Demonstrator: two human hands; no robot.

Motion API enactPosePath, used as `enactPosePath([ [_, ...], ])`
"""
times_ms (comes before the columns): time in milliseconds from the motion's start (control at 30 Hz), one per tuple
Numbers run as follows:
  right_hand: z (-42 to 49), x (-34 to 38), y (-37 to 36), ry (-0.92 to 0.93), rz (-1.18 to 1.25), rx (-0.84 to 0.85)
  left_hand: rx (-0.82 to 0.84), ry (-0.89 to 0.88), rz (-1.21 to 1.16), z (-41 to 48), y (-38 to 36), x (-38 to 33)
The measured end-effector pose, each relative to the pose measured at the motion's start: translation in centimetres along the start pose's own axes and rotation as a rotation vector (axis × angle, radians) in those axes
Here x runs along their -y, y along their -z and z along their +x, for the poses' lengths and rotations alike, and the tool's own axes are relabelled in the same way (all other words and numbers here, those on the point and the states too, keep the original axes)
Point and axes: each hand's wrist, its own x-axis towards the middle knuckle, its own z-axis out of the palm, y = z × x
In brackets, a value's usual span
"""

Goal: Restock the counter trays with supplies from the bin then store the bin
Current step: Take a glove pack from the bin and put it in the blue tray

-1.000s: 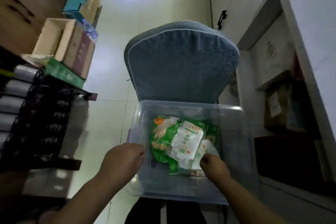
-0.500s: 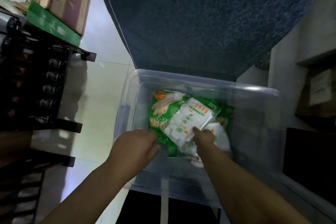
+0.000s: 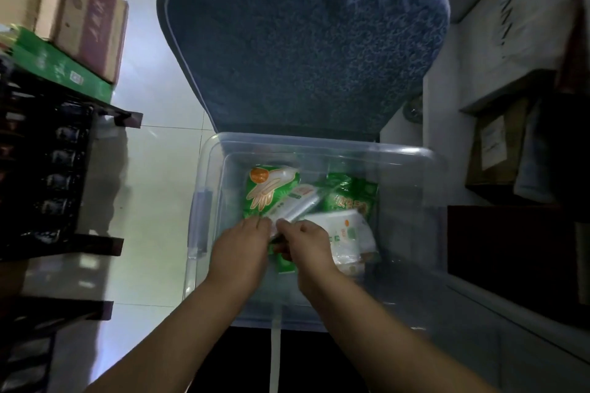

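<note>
Both my hands now pinch the white packet (image 3: 295, 206) inside the bin (image 3: 412, 153); left hand (image 3: 239, 249) has joined right hand (image 3: 305, 241).

Clear plastic storage bin (image 3: 412, 155): near rim hidden under both forearms; bottom corners lost in shadow. White packet with clear film (image 3: 298, 206) in bin: lower end covered by left hand (image 3: 239, 250) and right hand (image 3: 308, 246); whether fingers clamp it cannot tell, print blurred. Green glove-print packet (image 3: 265, 188): lower part behind hands. Green packet at bin's right side (image 3: 351, 196): text too small to read. Blue padded chair back (image 3: 303, 41) beyond bin: top cut by frame edge. Dark shelving left of bin (image 3: 64, 169): contents too dim to identify.
</note>
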Motion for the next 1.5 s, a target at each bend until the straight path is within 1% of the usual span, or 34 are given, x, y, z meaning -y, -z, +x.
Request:
enactPosePath([
  [67,-0.2,-0.1,0.3,0.08,-0.061,0.044,-0.043,0.04,0.023,0.0,0.8,1.0],
  [133,0.6,-0.4,1.7,0.174,-0.231,-0.005,-0.088,0.092,-0.065,0.0,1.6,2.4],
  [200,2.4,-1.1,4.1,0.224,-0.457,-0.09,-0.153,0.135,-0.164,0.0,2.3,3.7],
  [300,6.2,-2.0,8.1,0.184,-0.903,-0.244,-0.232,0.175,-0.196,0.0,2.8,5.1],
  [333,7.6,-2.2,9.2,0.183,-1.026,-0.263,-0.249,0.184,-0.199,0.2,2.7,5.5],
  [400,10.3,-2.4,10.4,0.24,-1.193,-0.228,-0.271,0.187,-0.205,0.5,2.4,6.1],
  [500,13.7,-2.7,10.5,0.421,-1.469,-0.146,-0.272,0.198,-0.218,1.2,1.4,6.5],
  [533,14.4,-2.8,10.2,0.454,-1.547,-0.115,-0.27,0.203,-0.222,1.3,1.1,6.6],
  [600,15.3,-2.8,10.0,0.447,-1.655,-0.082,-0.271,0.222,-0.237,1.5,0.8,6.7],
  [700,15.2,-2.5,10.3,0.422,-1.874,-0.098,-0.275,0.241,-0.278,1.4,0.9,6.6],
  [767,14.4,-1.8,10.7,0.418,-1.927,-0.088,-0.264,0.242,-0.3,1.3,1.3,6.4],
  [833,13.2,-1.1,11.4,0.433,-1.859,-0.049,-0.238,0.241,-0.316,1.1,2.0,6.1],
  [900,11.2,-0.2,12.0,0.437,-1.72,-0.056,-0.209,0.246,-0.344,0.7,3.0,5.8],
  [1000,6.8,1.3,12.7,0.404,-1.538,-0.125,-0.202,0.232,-0.431,-0.1,4.9,5.2],
  [1067,3.7,2.3,12.8,0.437,-1.432,-0.195,-0.211,0.188,-0.462,-0.8,6.3,4.9],
  [1133,0.4,3.1,12.4,0.488,-1.222,-0.289,-0.223,0.151,-0.482,-1.7,7.6,4.6],
  [1233,-4.3,4.3,10.3,0.517,-0.831,-0.386,-0.23,0.128,-0.547,-3.0,9.3,3.9],
  [1300,-7.4,5.1,7.8,0.584,-0.691,-0.436,-0.201,0.103,-0.636,-4.0,10.5,2.9],
  [1367,-10.4,6.1,4.9,0.663,-0.56,-0.462,-0.179,0.035,-0.719,-5.3,11.7,1.8],
  [1433,-13.1,6.8,2.1,0.74,-0.433,-0.451,-0.16,-0.052,-0.818,-6.9,12.9,0.9],
  [1500,-15.7,7.1,-0.2,0.794,-0.331,-0.37,-0.109,-0.133,-0.971,-8.3,14.0,0.4],
])
